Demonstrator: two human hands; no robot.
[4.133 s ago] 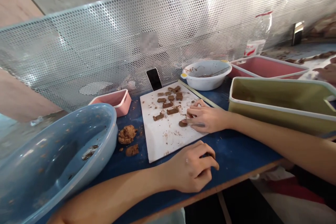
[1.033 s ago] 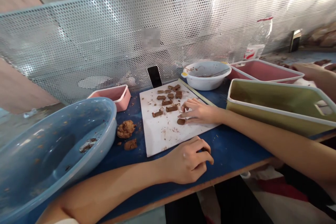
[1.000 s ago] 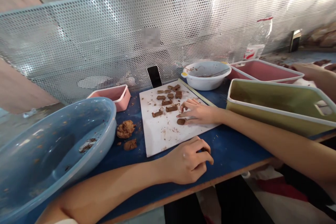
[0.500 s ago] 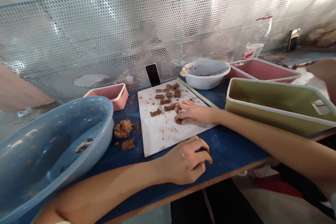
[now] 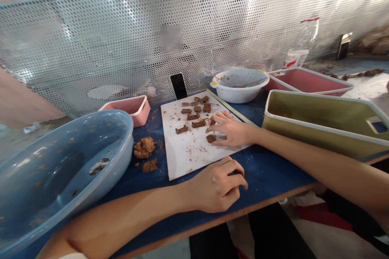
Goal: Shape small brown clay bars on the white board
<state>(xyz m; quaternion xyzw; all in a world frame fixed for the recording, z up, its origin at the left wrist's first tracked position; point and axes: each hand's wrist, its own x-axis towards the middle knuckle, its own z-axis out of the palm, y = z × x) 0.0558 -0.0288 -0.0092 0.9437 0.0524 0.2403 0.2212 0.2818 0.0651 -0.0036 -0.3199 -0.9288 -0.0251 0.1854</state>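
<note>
My right hand [image 5: 232, 130] rests on a white board [image 5: 179, 158]. Its fingers are bent but apart, and the thumb lies beside a small brown clay-like block [image 5: 210, 139], which shows uncovered on the board. Close to its fingertips is a brown bone-shaped piece [image 5: 198, 124]. Another bone-shaped piece [image 5: 181, 130] lies farther left, and several small brown pieces sit toward the back. My left hand [image 5: 219, 186] rests on the blue tabletop [image 5: 273, 174] in front of the board. Its fingers are loosely curled with gaps between them, nothing visible in them; the palm is hidden.
A large blue basin [image 5: 118, 158] stands left, beside a brown lump [image 5: 145, 147] and a smaller chunk [image 5: 150, 165]. A small pink bin [image 5: 141, 115], phone [image 5: 178, 86], white basin [image 5: 238, 95], green bin [image 5: 316, 129], pink bin [image 5: 319, 81] and bottle [image 5: 300, 46] surround the board.
My right hand's thumb and fingers have opened away from the small block, which now shows more fully on the board. My left hand stays in place. The view has shifted slightly.
</note>
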